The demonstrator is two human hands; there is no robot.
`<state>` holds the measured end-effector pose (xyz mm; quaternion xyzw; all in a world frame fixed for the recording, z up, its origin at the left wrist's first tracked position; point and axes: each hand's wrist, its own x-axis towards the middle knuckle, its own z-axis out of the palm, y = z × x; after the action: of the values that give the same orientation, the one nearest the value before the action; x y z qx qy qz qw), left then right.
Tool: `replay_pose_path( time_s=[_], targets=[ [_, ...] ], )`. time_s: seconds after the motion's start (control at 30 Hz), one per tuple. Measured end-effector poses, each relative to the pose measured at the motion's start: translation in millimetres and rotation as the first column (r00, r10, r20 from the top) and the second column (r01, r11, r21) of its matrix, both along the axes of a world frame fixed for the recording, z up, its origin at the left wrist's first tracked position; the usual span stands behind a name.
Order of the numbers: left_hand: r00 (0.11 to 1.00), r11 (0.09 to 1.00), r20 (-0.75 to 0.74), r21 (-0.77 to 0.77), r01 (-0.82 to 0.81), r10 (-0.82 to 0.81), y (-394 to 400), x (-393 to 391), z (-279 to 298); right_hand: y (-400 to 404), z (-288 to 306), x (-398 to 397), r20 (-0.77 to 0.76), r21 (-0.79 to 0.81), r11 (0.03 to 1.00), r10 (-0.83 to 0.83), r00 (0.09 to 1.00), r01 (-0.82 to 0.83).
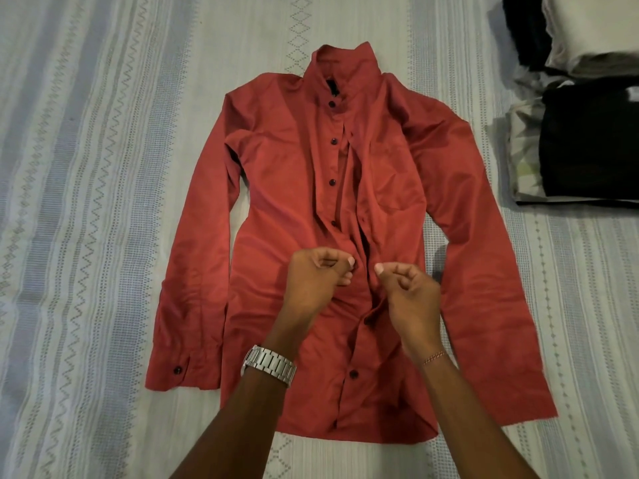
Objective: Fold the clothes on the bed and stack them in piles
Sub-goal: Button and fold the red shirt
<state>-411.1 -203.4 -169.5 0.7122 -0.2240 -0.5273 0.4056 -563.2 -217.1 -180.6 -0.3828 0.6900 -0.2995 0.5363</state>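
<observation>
Soft, even indoor light, a little dim and cool, falls from above, leaving faint shadows under the forearms on the red shirt [294, 188]. Wide-angle bending curves the bed [86, 167] stripes toward the edges. Detail is slightly soft and smeared, darkest in the far right corner.

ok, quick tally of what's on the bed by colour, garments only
Red: 1, the long-sleeved shirt spread flat, front up
Black: 2, one folded item on the near pile, another in the far pile
White or pale: 1, folded piece on the far pile
Total: 4 that can be told apart; layers underneath the piles are unclear.
</observation>
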Motion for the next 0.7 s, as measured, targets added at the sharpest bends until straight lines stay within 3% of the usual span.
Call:
replay_pose_path(
  time_s=[0.17,0.43,0.7],
  targets=[
    [0.998,0.999,0.045,0.008,0.038,-0.039,-1,-2,3,-2,12,3,-0.030,-0.113,0.986,0.118,0.993,-0.121],
    [0.951,0.991,0.284,-0.020,0.133,-0.122,-4,-12,6,3,21,13,-0.276,-0.306,0.928,0.125,0.953,-0.210],
    [0.980,0.994,0.174,-0.035,0.106,-0.099,-1,-10,8,5,14,18,-0.276,-0.349,0.901,0.162,0.947,-0.256]
  ],
)
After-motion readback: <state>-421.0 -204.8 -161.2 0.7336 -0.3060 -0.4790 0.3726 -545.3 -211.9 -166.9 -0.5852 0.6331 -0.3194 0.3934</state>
